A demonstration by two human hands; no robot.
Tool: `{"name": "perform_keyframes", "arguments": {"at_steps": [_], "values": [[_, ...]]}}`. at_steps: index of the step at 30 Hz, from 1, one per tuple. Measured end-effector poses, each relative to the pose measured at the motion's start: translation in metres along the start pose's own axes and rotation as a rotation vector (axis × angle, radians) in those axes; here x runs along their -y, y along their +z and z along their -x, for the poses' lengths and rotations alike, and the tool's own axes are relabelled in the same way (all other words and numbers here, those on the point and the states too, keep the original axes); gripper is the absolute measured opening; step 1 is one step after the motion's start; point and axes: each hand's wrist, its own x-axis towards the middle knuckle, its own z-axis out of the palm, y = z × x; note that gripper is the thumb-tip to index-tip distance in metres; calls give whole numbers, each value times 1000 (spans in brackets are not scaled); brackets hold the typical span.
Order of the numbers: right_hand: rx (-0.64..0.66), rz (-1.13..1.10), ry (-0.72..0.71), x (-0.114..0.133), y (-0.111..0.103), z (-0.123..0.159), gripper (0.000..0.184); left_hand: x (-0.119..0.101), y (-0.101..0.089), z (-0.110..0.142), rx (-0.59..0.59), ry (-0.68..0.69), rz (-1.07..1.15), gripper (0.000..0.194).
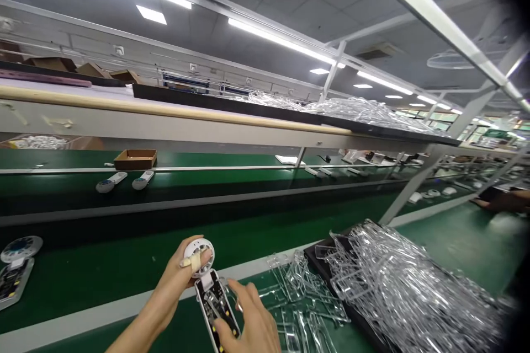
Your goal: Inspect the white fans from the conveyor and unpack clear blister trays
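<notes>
My left hand (176, 270), with pale tape around its thumb, is closed on the round white head of a small handheld device (202, 281). The device's long narrow body hangs toward me, its dark circuit board with yellow parts exposed. Over that body, my right hand (252, 320) has thumb and fingers bent around a clear plastic frame (213, 303), which lies against the board. Part of the frame is hidden by the fingers. Loose clear frames (298, 281) lie just right of my right hand.
A black tray (360, 314) heaped with clear frames stands at right. Another opened device (19, 265) lies at far left. Across the green belt (248, 234) are two devices (111, 182) and a brown box (136, 160). A shelf (207, 121) and slanted post (414, 187) stand ahead.
</notes>
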Motion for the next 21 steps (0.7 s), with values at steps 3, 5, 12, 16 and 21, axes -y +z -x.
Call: {"name": "perform_keyframes", "arguments": {"at_steps": [3,5,12,16,21], "values": [[-83,43,-35,4,6,2,51,2,20,17,-28,20,-32,70],[-146,52,-65,-2,15,7,50,3,29,22,-59,38,-52,68],[-157,-115,-76,-36,45,19,72,-2,42,31,-146,110,-67,73],[-160,-162,-98,-48,42,18,77,13,48,38,-156,157,-23,95],[-168,-75,-214,-45,33,21,79,50,49,48,-19,-115,303,94]]}}
